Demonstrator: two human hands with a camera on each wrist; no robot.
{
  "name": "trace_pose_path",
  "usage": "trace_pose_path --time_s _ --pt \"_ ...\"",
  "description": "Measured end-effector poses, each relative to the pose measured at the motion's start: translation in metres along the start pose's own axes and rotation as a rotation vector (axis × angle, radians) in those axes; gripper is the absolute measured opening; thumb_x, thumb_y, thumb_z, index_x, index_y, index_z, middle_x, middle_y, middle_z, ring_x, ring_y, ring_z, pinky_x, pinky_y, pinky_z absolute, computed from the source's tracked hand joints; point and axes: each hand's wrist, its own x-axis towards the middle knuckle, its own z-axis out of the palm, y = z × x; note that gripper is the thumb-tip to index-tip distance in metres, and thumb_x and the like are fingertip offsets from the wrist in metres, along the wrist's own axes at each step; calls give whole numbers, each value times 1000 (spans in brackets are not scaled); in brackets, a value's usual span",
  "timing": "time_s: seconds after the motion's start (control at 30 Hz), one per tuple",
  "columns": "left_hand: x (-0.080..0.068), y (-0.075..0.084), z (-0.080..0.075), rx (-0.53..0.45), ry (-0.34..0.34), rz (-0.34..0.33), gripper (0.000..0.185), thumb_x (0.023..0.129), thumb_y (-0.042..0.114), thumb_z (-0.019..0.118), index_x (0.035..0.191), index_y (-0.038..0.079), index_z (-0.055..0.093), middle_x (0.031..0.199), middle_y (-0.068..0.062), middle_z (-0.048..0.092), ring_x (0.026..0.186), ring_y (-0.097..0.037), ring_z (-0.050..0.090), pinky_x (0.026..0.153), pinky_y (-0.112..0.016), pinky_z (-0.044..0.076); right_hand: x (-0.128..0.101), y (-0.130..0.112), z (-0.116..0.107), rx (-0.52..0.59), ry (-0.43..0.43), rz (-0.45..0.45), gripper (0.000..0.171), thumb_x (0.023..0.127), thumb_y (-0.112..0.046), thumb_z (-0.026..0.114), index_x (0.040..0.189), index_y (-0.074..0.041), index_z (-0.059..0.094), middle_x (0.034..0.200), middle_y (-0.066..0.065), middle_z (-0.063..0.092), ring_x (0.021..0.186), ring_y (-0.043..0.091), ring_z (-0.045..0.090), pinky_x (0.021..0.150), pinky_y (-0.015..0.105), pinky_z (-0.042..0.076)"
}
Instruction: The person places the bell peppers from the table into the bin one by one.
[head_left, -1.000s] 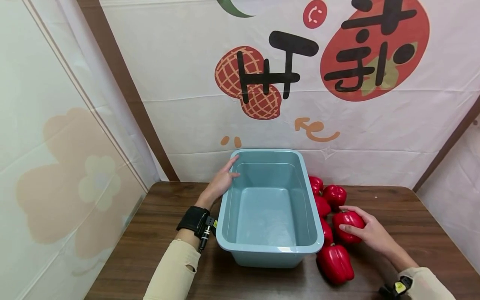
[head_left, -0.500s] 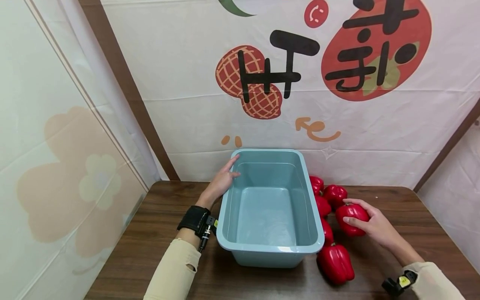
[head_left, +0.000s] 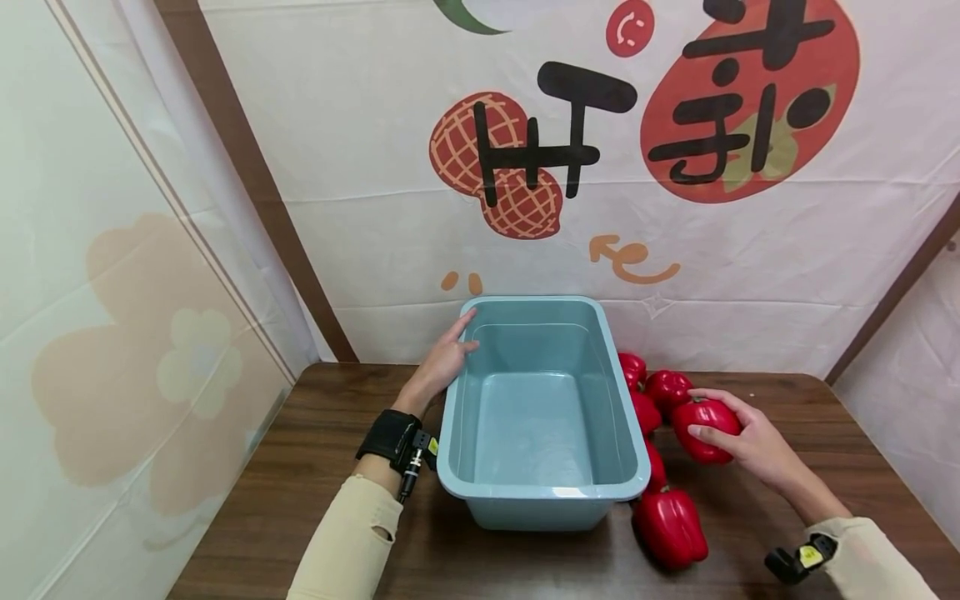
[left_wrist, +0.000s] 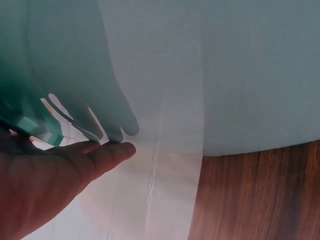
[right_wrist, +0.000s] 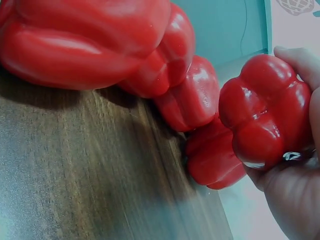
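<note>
A light-blue plastic tub (head_left: 540,433) stands on the wooden table. My left hand (head_left: 442,362) holds its left rim near the far corner, thumb over the edge and other fingers against the outer wall (left_wrist: 250,75). A glossy red bell pepper (head_left: 705,433) is in my right hand (head_left: 757,442), thumb on the near side and fingers over the top. From the right wrist, the lobed bottom of this bell pepper (right_wrist: 270,110) faces the camera, raised off the table. Several more red bell peppers (head_left: 670,529) lie along the tub's right side.
The dark wooden table (head_left: 810,425) runs back to a white printed cloth (head_left: 375,208). Another pale cloth (head_left: 112,292) with a flower print hangs at the left. One bell pepper (head_left: 667,392) lies just beyond the held one.
My right hand has lifted the bell pepper slightly and moved a little right and away from me. The left hand stays on the rim, and the tub has barely shifted.
</note>
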Motion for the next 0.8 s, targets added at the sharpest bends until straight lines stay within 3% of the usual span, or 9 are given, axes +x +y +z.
trace_pose_path --time_s 0.27,0.53,0.6,0.8 --pt "2 -1 -2 -7 -8 -13 61 102 18 38 160 27 18 167 -1 6 152 -27 8 117 -57 20 0 -4 -1 13 13 -15 56 92 -22 69 143 -13 47 127 5 52 103 15 54 73 32 57" --pt "5 0 -5 -16 -32 -28 62 103 17 37 160 23 14 167 -3 3 152 -30 8 115 -58 24 3 -9 -4 12 20 -9 58 92 -23 69 144 -12 46 132 11 48 108 26 50 72 32 57" --pt "-2 10 -5 -6 -38 -33 62 103 16 36 160 21 14 167 -5 3 152 -31 8 116 -57 24 5 -11 -4 20 25 -25 56 92 -22 69 143 -11 46 129 5 50 107 21 52 73 31 57" --pt "3 3 -3 -8 -21 -6 61 103 18 37 160 27 17 167 -2 5 152 -30 10 116 -59 22 10 -19 -8 -2 51 -53 52 93 -22 67 141 -12 49 123 -5 52 101 7 55 73 28 57"
